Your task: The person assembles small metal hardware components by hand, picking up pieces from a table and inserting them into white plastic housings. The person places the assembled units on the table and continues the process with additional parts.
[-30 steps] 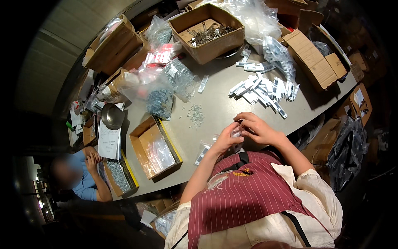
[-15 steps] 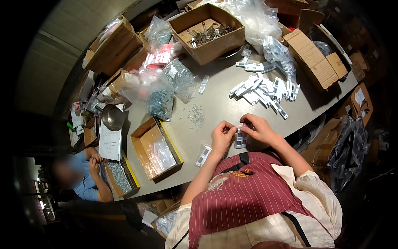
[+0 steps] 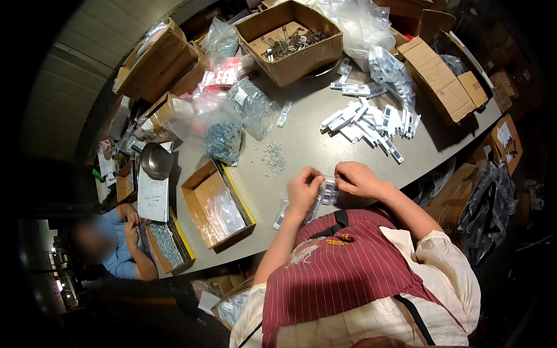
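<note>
My left hand [image 3: 305,189] and my right hand [image 3: 360,180] are both closed, pinching the top of a small clear plastic bag [image 3: 329,192]. Pale metal pieces with dark slots show inside it. The bag hangs between my hands at the table's near edge, close to my striped apron. Beside my left wrist lies another bagged metal piece [image 3: 281,216], partly hidden by my forearm. Beyond my hands is a heap of similar white-grey metal pieces [image 3: 366,124]. A loose scatter of small screws [image 3: 274,158] lies to the left of it.
A shallow carton [image 3: 191,191] holds flat clear bags. Bulging bags of screws [image 3: 223,142] stand behind it. A large cardboard box [image 3: 284,72] of dark metal parts is at the back. At far left, a co-worker's hands [image 3: 132,223] are by a box of screws [image 3: 167,246].
My hands have spread slightly apart, the left one shifting left, and the bag between them has tilted. My left forearm covers more of the other bagged piece.
</note>
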The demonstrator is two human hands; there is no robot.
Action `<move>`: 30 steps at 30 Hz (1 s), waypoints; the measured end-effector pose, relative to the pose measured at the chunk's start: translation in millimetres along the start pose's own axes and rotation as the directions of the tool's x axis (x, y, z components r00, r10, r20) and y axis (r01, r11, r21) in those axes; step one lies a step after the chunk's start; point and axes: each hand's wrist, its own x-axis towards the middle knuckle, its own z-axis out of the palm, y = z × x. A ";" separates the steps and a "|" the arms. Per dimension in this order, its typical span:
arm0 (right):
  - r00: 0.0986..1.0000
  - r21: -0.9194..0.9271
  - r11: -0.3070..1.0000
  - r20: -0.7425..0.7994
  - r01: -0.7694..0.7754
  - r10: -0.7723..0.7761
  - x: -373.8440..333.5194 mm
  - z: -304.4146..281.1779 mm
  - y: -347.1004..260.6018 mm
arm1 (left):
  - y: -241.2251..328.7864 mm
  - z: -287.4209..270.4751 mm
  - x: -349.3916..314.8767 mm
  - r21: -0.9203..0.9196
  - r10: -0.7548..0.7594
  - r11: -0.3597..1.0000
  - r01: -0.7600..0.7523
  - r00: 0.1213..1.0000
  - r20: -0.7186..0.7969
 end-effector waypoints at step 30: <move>0.977 0.152 0.988 -0.211 0.023 0.010 49.7 15.9 5.7 | 1.7 -229.9 -19.4 0.954 0.582 0.298 0.024 0.787 -0.202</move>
